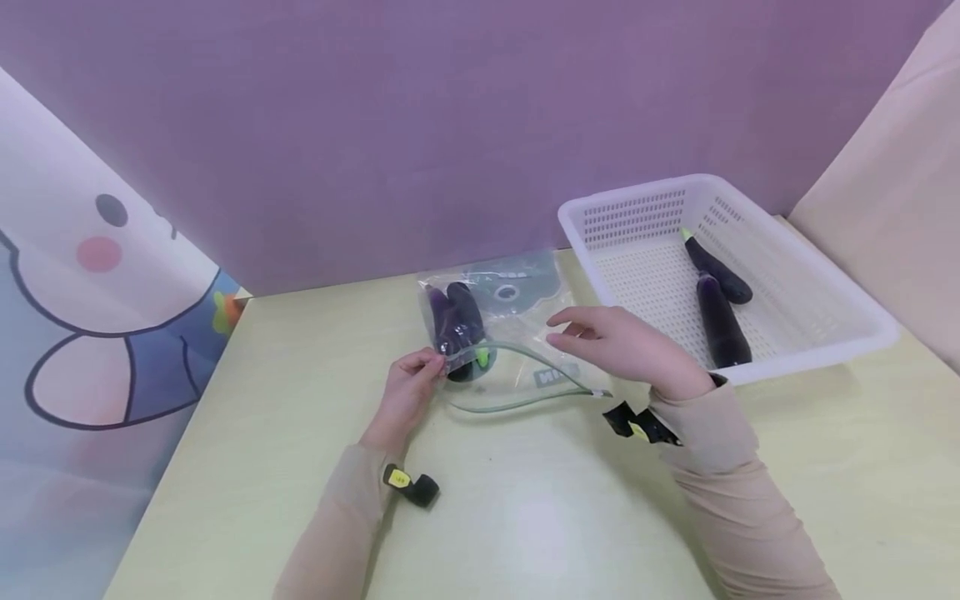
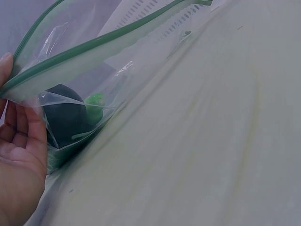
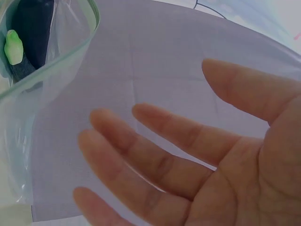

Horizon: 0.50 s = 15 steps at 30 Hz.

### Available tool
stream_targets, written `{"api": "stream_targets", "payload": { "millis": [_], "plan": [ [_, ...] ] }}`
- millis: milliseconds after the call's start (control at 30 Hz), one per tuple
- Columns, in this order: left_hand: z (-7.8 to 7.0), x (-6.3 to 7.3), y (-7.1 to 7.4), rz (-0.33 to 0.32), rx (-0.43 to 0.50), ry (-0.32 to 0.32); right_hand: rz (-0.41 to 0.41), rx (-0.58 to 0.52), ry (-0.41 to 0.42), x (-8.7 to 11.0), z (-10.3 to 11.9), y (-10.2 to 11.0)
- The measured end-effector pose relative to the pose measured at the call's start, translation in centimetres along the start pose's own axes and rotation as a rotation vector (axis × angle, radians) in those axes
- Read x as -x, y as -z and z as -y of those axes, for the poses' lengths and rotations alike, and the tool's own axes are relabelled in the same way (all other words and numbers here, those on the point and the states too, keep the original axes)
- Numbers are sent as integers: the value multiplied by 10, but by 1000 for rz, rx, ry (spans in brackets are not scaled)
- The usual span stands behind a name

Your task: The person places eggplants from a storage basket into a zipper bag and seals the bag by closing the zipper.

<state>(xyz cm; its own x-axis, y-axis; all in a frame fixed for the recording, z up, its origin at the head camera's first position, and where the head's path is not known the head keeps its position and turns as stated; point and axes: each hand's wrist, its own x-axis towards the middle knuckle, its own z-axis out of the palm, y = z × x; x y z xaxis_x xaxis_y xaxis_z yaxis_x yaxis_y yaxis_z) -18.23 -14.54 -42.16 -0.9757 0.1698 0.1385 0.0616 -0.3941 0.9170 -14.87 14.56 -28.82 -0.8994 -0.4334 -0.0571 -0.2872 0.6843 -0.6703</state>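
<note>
Purple backdrop (image 1: 465, 133) behind; light yellow-green table (image 1: 247, 467) in front of it.

White perforated basket (image 1: 630, 275) on table, at the person's right.

Clear zip bag (image 1: 521, 333) lies left of basket, printed on its far part. Mouth faces the person, its two green zip strips (image 1: 521, 407) standing apart and meeting at the right end.

Right hand (image 1: 630, 346): over the bag's right side, near basket. Grip loose, fingers spread and slightly bent, thumb well apart from them; nothing held.

Left hand (image 1: 408, 387): grip closed in a pinch, thumb and fingers on the left end of the bag's mouth.

Two dark eggplants (image 1: 467, 312) inside the bag, side by side, toward its left. Two more eggplants (image 1: 722, 325) lie on the basket floor, seemingly touching; the farther one's green tip points toward the back wall.

Green stem (image 1: 482, 357) shows just inside the bag's mouth.
</note>
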Motion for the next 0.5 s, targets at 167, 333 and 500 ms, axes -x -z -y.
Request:
{"api": "stream_targets", "payload": {
  "millis": [167,333,500],
  "plan": [
    [1,0,0,-2,-3,6,-35,3,2,4,-2,5],
    [1,0,0,-9,-4,3,-47,17,-4,5,0,16],
    [0,-1,0,-7,-6,12,-68,53,-3,5,3,29]
  ]
}}
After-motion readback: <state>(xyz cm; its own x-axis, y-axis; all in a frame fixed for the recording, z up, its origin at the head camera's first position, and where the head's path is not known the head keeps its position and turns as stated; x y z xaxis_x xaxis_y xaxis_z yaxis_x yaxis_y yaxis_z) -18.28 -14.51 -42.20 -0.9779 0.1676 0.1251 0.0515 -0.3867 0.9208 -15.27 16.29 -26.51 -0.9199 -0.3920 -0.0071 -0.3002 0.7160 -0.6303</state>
